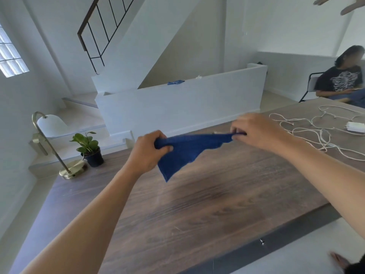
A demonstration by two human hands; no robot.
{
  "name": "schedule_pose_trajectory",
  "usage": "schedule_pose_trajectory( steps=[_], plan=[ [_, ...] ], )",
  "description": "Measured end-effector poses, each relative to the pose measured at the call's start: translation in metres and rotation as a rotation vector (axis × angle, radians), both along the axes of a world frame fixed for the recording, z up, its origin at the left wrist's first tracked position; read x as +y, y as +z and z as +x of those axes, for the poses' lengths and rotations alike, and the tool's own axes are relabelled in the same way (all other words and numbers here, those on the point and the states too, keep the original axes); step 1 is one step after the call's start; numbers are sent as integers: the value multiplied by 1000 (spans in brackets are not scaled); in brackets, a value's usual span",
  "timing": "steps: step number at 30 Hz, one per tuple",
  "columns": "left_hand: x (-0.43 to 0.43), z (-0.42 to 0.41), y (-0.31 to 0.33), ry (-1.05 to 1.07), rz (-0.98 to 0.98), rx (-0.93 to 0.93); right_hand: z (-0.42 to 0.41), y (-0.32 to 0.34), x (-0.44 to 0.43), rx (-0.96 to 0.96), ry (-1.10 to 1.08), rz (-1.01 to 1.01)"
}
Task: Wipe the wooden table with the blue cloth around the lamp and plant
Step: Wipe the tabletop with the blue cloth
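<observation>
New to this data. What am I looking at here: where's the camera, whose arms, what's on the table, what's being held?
There is no robot here. One wide-angle camera sits on a person's head and looks forward and down, so the two bare arms reaching in from the bottom are the wearer's own.

The left hand and right hand hold a dark blue cloth stretched between them, above the brown wooden table and not yet touching it. The left hand bunches one end; the right fingers pinch the other.

At the table's far left corner stand a brass desk lamp with a white shade and a small green plant in a black pot. At the far right lie a tangle of white cord and a small white box. Another person sits beyond the table.
</observation>
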State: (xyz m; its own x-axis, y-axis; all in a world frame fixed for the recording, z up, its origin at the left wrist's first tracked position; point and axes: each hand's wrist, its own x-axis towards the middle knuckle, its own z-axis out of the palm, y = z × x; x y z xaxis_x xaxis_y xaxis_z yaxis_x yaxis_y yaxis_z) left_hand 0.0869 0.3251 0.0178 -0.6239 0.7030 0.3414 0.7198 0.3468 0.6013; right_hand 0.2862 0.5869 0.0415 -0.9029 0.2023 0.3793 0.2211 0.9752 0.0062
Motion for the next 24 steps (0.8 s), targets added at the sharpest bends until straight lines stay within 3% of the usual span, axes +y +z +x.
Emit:
schedule_pose_trajectory(
  steps=[5,6,7,9,12,15,19,24],
  plan=[
    [-30,36,-103,-400,-838,-343,41,-111,-23,-649,-65,-355],
    [-34,46,-122,-439,-933,-439,48,-132,-29,-744,-67,-395],
    [-37,53,-138,-446,-949,-500,54,-147,-32,-810,-74,-439],
    [-41,53,-155,-338,-790,-505,58,-153,-31,-801,-122,-540],
    [-43,35,-165,-99,-520,-338,48,-147,-19,-601,-197,-568],
    [-51,20,-177,91,-389,-241,29,-158,-31,-425,-187,-543],
    [-65,7,-200,185,-404,-140,-6,-202,-85,-372,-79,-499],
    [-71,-2,-215,296,-474,-106,-46,-258,-135,-454,-216,-317]
  ],
)
